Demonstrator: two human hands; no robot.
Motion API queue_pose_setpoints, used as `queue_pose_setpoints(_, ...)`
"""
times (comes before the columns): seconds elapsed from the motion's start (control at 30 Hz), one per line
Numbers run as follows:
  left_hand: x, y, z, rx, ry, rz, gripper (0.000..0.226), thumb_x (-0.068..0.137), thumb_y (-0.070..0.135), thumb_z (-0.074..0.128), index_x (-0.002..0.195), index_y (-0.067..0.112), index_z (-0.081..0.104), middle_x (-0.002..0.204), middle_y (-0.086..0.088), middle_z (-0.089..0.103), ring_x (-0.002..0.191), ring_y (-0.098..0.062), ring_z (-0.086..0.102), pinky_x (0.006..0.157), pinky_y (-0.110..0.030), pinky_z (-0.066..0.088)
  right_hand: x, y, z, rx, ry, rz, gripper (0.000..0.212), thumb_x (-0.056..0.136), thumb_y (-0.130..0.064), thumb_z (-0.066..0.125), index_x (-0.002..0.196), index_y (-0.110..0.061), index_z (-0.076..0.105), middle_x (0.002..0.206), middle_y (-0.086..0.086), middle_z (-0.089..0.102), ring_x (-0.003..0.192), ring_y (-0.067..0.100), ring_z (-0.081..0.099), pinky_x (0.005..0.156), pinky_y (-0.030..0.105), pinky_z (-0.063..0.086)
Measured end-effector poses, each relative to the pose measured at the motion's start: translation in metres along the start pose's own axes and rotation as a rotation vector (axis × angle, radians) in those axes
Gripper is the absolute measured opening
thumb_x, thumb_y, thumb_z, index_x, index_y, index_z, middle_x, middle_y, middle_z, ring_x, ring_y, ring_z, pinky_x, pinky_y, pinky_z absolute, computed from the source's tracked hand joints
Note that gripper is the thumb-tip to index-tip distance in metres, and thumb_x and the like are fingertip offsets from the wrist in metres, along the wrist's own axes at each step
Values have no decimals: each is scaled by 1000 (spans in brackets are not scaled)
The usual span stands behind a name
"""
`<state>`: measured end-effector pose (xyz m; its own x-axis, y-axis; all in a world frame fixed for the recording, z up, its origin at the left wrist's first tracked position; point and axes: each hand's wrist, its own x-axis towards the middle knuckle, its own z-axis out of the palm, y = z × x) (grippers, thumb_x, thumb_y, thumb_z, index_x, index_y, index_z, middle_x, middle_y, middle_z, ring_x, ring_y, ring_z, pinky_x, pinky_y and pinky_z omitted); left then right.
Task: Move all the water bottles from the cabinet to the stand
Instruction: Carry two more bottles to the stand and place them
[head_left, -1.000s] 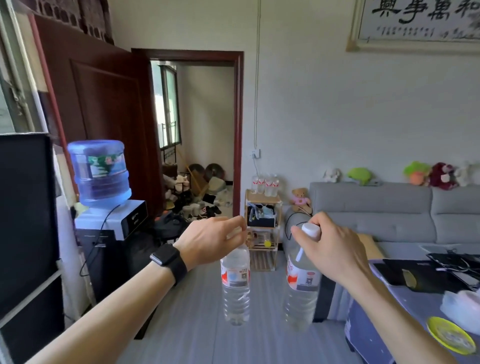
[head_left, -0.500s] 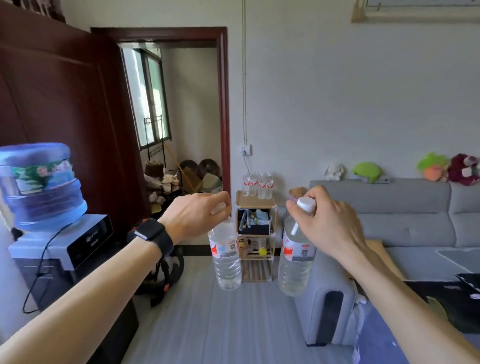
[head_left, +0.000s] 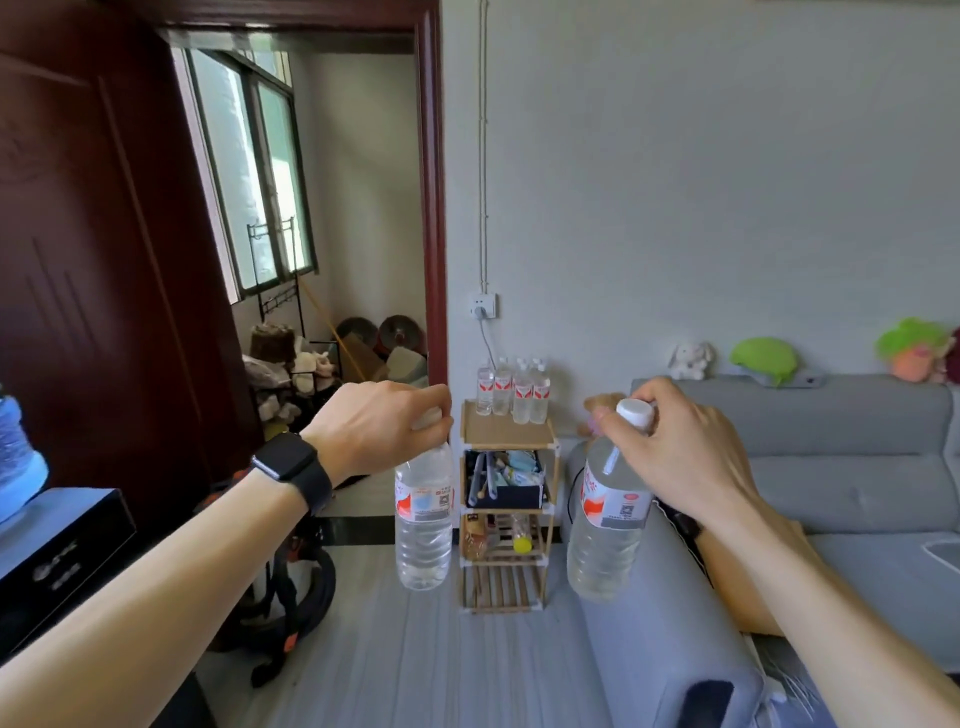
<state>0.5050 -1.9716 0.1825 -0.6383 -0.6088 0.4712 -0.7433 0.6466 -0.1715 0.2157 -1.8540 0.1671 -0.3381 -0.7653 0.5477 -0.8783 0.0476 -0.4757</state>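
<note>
The carrying step was judged in hand: left of the stand (head_left: 506, 432), one water bottle (head_left: 423, 525) was hung upright by its cap from the clenched grip of the left hand (head_left: 379, 426), and right of the stand a second bottle (head_left: 605, 525) was held by its white cap in the grip of the right hand (head_left: 675, 447). Four bottles (head_left: 511, 387) were stood at the back of the stand's top with its front bare, so both carried bottles were judged to need bringing nearer and lowering there without that row being knocked. Open floor (head_left: 415, 665) was seen left of the stand, while the sofa arm (head_left: 660, 623) lay just beside its right, where room was tighter.
</note>
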Motion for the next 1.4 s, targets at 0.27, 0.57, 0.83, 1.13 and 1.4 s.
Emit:
queue_pose_setpoints(0.27,114,-72,81,-14,-24,-30,34,93,62,29,100,36,50,76,14,52,60,-13,51,46,-26,34,127,39,84,36,68,13,39,82,-64,57,89,-26,49,73,-11,64,75,27,56,62,34,39)
queue_pose_setpoints(0.57,245,-115,181,12,-109,-116,27,96,59,32,103,38,48,78,13,58,66,-15,57,47,-27,33,274,107,180,62,-6,-15,41,80,-68,55,87,-29,49,66,-19,59,69,21,56,54,29,36)
queue_pose_setpoints(0.83,319,-142,262,1,-205,-205,22,95,60,33,97,40,42,80,11,59,67,-15,57,56,-32,45,352,158,258,28,-132,3,46,81,-73,51,89,-28,45,64,-14,61,73,27,57,73,39,48)
queue_pose_setpoints(1.13,397,-193,393,-66,-321,-199,25,94,59,32,99,39,45,71,11,55,66,-14,55,54,-31,42,436,197,365,-4,-214,76,45,79,-71,59,81,-28,47,59,-14,58,62,7,51,52,28,41)
queue_pose_setpoints(1.4,454,-236,507,-206,-433,-101,24,97,57,36,108,37,44,94,11,58,76,-12,57,56,-28,35,484,211,460,-151,-216,196,40,76,-66,62,72,-27,52,51,-15,44,47,-5,40,37,20,21)
